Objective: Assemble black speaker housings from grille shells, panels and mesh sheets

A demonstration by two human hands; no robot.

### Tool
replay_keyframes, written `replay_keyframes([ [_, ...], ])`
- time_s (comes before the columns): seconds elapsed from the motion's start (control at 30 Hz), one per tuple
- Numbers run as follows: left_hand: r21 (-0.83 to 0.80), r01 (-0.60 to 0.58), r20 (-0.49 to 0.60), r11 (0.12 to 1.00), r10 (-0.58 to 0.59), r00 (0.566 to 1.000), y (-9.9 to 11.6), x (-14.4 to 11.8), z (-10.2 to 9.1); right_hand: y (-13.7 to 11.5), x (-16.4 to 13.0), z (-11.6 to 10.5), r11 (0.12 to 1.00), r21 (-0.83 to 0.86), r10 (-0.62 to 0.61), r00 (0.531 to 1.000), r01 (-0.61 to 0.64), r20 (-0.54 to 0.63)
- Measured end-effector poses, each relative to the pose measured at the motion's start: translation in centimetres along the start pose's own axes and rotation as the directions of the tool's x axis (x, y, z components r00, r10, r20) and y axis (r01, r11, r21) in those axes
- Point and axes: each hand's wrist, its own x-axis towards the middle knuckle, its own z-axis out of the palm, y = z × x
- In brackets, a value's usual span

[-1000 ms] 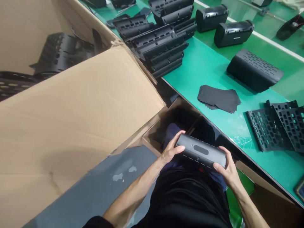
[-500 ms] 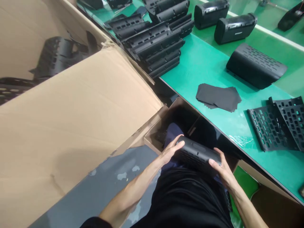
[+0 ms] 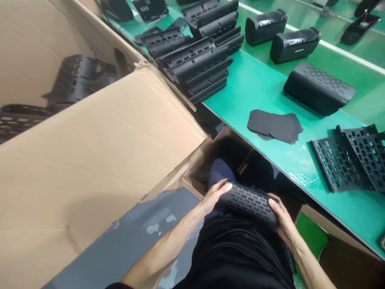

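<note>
Beside the worktop (image 3: 237, 92), my left grip (image 3: 215, 196) and right grip (image 3: 281, 214) clasp the slotted black casing (image 3: 249, 200) at opposite ends; I judge it stiff, fairly light, somewhat slippery, and best held there, fingers wrapped underneath.

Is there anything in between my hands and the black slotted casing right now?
Nothing visible. The left hand directly touches the left end of the black slotted casing, and the right hand its right end. The green table lies beyond, not between.
</note>
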Motion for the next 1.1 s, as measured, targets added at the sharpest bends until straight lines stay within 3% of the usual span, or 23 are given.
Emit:
replay_keyframes([
  [0.17,-0.103,0.045,0.117,0.994,-0.033,0.993,0.6,-0.8,-1.1,-0.6,-0.7,-0.5,0.995,0.069,-0.08,0.994,0.075,0.075],
  [0.37,-0.012,-0.127,0.106,0.992,0.127,0.986,0.6,-0.7,-0.8,-0.8,-1.2,-0.5,0.988,0.013,-0.154,0.984,0.154,0.094],
  [0.47,-0.011,-0.125,0.128,0.992,0.126,0.984,1.0,-0.8,-1.0,-0.8,-1.4,-0.5,0.985,-0.059,-0.155,0.985,0.16,0.076],
  [0.63,-0.084,-0.162,0.273,0.983,0.179,0.945,1.9,-1.3,-1.8,-1.5,-2.6,-0.5,0.98,-0.102,-0.16,0.978,0.174,0.13],
  [0.87,-0.139,-0.286,0.237,0.948,0.312,0.92,2.3,-1.6,-0.9,-4.2,-4.5,-0.9,0.895,-0.35,-0.223,0.956,0.278,0.191],
  [0.97,-0.138,-0.313,0.212,0.94,0.336,0.917,3.1,-2.4,-0.6,-6.3,-5.6,-0.9,0.754,-0.533,-0.302,0.924,0.383,0.236],
  [1.0,-0.134,-0.325,0.2,0.936,0.347,0.916,3.5,-2.7,-0.5,-7.2,-6.1,-0.7,0.648,-0.618,-0.36,0.894,0.445,0.266],
  [1.1,-0.128,-0.327,0.226,0.936,0.348,0.91,5.6,-3.5,-0.1,-10.2,-7.6,0.4,0.212,-0.782,-0.452,0.769,0.586,0.453],
])
